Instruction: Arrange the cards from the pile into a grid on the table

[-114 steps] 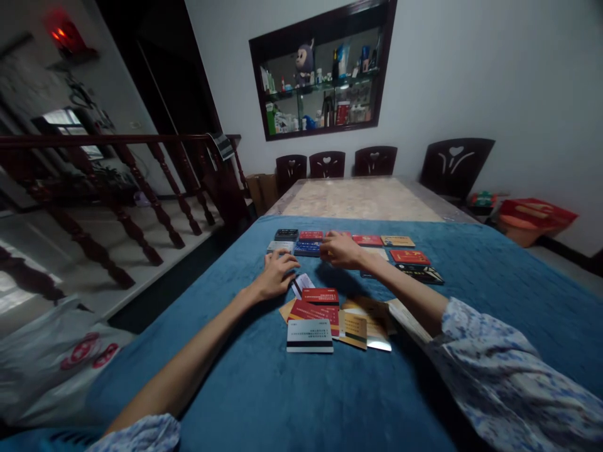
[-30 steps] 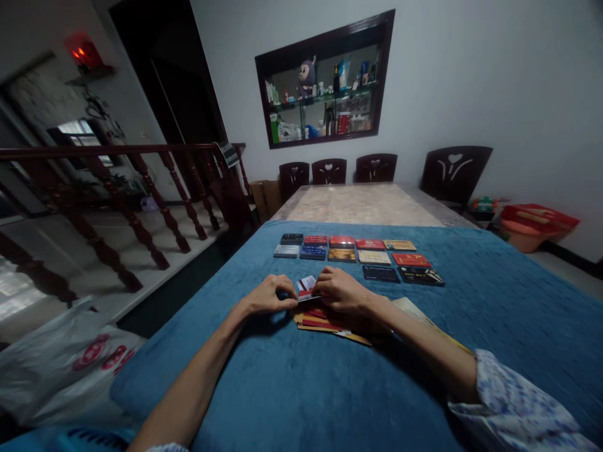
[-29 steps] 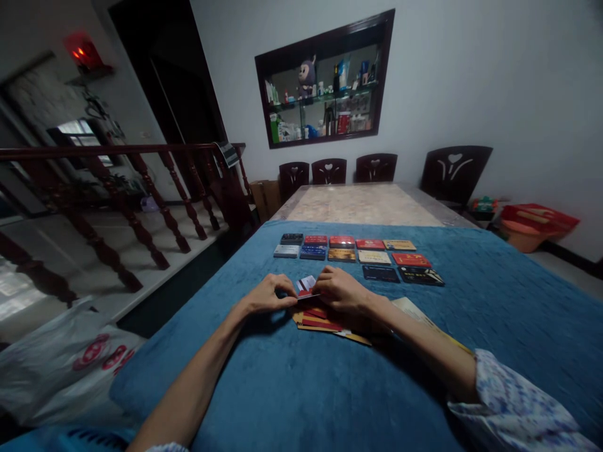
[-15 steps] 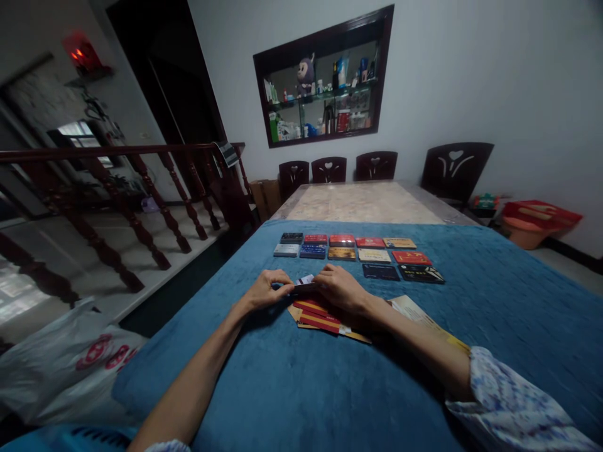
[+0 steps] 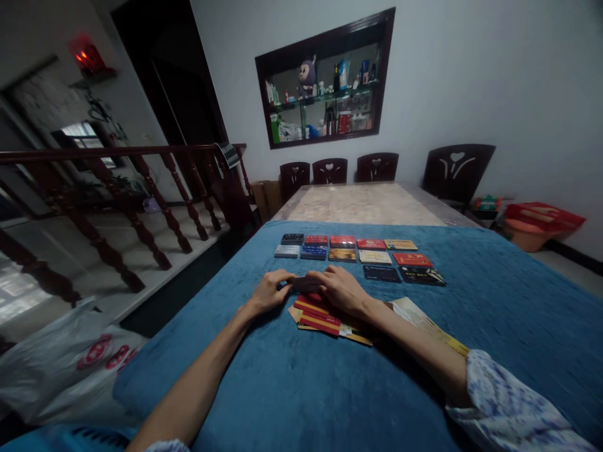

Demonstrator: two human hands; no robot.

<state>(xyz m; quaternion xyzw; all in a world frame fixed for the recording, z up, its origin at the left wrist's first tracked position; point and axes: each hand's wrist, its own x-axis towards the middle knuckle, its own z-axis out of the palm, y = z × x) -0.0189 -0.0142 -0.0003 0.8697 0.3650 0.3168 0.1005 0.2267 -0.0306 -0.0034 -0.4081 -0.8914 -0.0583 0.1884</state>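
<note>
My left hand (image 5: 270, 292) pinches one end of a dark card (image 5: 304, 285); my right hand (image 5: 343, 290) grips its other end, near loose red-and-yellow cards (image 5: 321, 322) on the blue cloth (image 5: 282, 383) over the bench (image 5: 358, 202).

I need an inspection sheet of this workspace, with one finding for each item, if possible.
Surface: blue cloth covers the near part of the table.
Cards: dark card, possibly several stacked; loose cards overlap on its near side; rows of cards lie beyond.
Clutter: pale printed sheet to the right of the loose cards.
Hands: left hand and right hand both grip the dark card.
Cables: nothing seen.
Surroundings: white plastic bag, wooden railing, dark chairs, wall niche with plush toy.
</note>
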